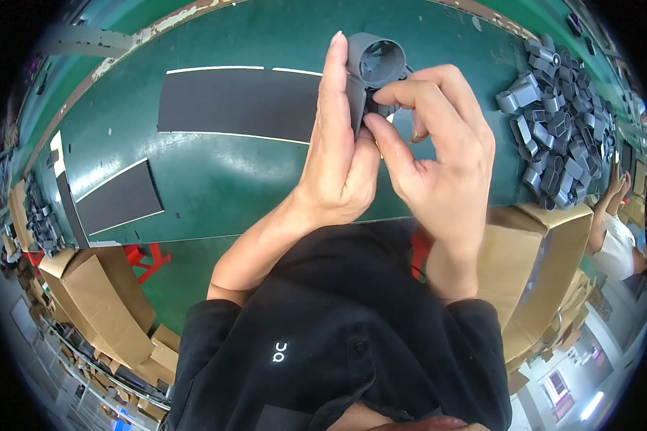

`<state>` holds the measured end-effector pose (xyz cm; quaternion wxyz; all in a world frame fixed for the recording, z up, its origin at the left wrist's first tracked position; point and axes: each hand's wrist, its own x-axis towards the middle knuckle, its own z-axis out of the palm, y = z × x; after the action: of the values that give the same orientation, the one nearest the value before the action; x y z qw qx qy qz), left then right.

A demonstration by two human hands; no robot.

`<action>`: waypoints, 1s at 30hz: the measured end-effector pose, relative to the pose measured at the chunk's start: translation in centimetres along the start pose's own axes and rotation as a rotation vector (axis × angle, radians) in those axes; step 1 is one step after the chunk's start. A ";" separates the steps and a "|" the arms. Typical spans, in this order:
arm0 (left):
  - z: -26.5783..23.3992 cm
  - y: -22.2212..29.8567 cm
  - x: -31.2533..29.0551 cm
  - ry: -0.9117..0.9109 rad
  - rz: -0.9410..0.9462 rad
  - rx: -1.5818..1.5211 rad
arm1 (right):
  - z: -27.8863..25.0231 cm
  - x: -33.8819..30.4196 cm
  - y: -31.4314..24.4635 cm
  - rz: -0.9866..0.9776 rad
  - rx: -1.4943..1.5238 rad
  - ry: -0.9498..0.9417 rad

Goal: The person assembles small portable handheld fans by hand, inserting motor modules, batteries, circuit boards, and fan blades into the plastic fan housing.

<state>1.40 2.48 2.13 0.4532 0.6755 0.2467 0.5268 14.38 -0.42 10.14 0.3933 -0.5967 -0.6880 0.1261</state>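
Though partly behind left hand (338, 154), sheet (236, 103)

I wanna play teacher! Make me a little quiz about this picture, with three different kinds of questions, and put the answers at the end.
1. True or false: the left hand has its fingers held straight, while the right hand has its fingers bent.

2. Pick one. What shape is the opening at the top of the grey plastic part at the hands?
A) Square
B) Round
C) Star-shaped

3. Fill in the blank: on the green table, the larger heap of grey parts lies to the ____ of the hands.

Key: 1. True. 2. B. 3. right.
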 end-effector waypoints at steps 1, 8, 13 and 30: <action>0.0 0.1 0.0 -0.002 0.003 -0.001 | 0.0 0.0 0.5 -0.033 0.033 -0.012; -0.8 1.1 0.5 0.002 -0.498 -0.683 | 0.8 -0.8 0.8 -0.008 0.132 0.133; -0.7 2.4 1.0 0.043 -0.592 -0.759 | 0.0 -0.8 0.5 0.065 0.151 0.167; -0.1 2.1 -0.2 0.038 -0.368 -0.459 | -0.2 -1.7 0.0 0.031 0.097 0.146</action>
<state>0.98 1.38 3.84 0.6772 0.4893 0.2479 0.4904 14.47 -2.04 9.54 0.4691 -0.5949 -0.6413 0.1214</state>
